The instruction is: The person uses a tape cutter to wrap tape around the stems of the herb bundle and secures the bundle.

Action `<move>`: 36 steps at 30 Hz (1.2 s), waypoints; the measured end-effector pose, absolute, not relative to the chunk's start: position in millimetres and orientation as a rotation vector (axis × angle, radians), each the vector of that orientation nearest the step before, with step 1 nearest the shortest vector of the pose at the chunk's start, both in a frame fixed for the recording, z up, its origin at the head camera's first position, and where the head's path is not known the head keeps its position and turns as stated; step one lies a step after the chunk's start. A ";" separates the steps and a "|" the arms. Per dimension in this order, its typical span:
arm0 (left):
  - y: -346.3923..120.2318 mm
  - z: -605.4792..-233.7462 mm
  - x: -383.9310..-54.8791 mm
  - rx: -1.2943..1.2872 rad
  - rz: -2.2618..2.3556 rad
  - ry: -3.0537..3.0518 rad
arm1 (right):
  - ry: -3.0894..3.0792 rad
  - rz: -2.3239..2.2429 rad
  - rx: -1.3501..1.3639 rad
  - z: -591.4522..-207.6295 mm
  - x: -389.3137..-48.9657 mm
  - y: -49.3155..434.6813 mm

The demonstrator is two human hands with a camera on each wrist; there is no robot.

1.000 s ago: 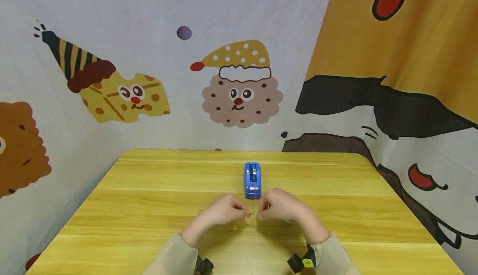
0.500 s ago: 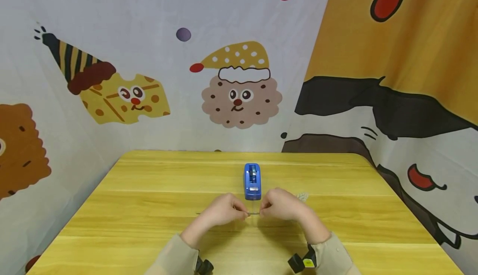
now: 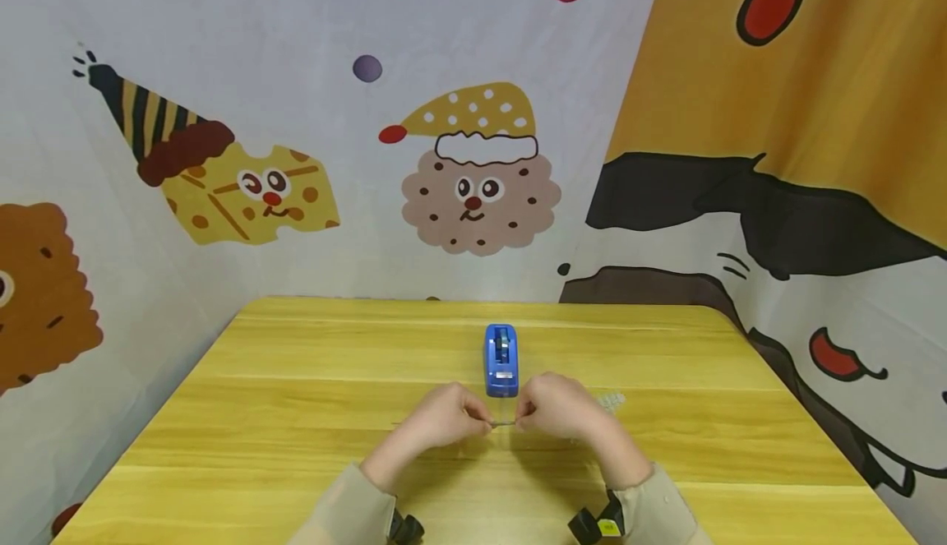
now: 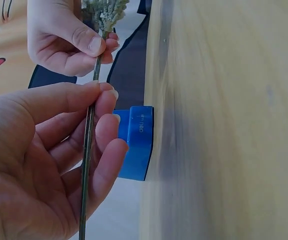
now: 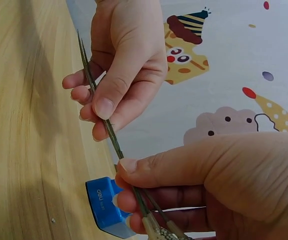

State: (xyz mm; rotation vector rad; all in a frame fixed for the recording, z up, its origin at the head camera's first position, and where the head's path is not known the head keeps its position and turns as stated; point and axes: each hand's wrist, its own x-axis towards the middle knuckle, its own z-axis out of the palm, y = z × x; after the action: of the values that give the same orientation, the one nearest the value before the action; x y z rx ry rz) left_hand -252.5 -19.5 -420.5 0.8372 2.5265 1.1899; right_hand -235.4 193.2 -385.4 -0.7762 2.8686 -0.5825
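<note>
Between both hands lies a small bunch of dried flowers, held sideways with thin green stems (image 5: 113, 135). My left hand (image 3: 449, 413) pinches the stems between thumb and fingertips, their bare ends running back along its palm. Close beside it, my right hand (image 3: 558, 407) pinches the same stems nearer the pale flower heads (image 4: 106, 14), which poke out past that hand in the head view. A short bit of stem shows between the two hands. Just beyond them stands a blue tape dispenser (image 3: 501, 362), from whose near end a faint clear strip seems to reach toward the stems.
Everything is over a light wooden table (image 3: 333, 348). Behind the table hangs a cloth (image 3: 473, 27) printed with cartoon figures. A tiny pale speck (image 5: 53, 220) lies on the tabletop in the right wrist view.
The pale flower heads, hidden a second ago, now show past my right hand, so the bunch has turned a little. Both hands stay almost in place; the tape dispenser stands still.
</note>
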 end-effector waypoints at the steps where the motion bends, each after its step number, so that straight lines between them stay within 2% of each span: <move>1: -19.2 -421.0 -252.7 0.841 1.188 2.527 | 2.874 -0.575 -0.776 -385.6 -235.3 193.1; 12: -18.2 -421.2 -252.4 0.803 1.246 2.466 | 2.866 -0.577 -0.757 -386.8 -235.4 192.7; 25: -16.6 -424.1 -252.7 0.880 1.172 2.488 | 2.881 -0.558 -0.733 -393.3 -236.7 192.3; 36: -17.5 -423.6 -252.4 0.856 1.218 2.491 | 2.774 -0.703 -0.751 -393.3 -241.3 199.9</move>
State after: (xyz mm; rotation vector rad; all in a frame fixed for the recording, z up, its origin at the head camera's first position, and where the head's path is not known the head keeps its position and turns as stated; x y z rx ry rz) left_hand -252.4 -17.5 -423.6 0.8562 2.4910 1.2178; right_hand -241.3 199.9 -393.3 -0.7505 2.7737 -0.7031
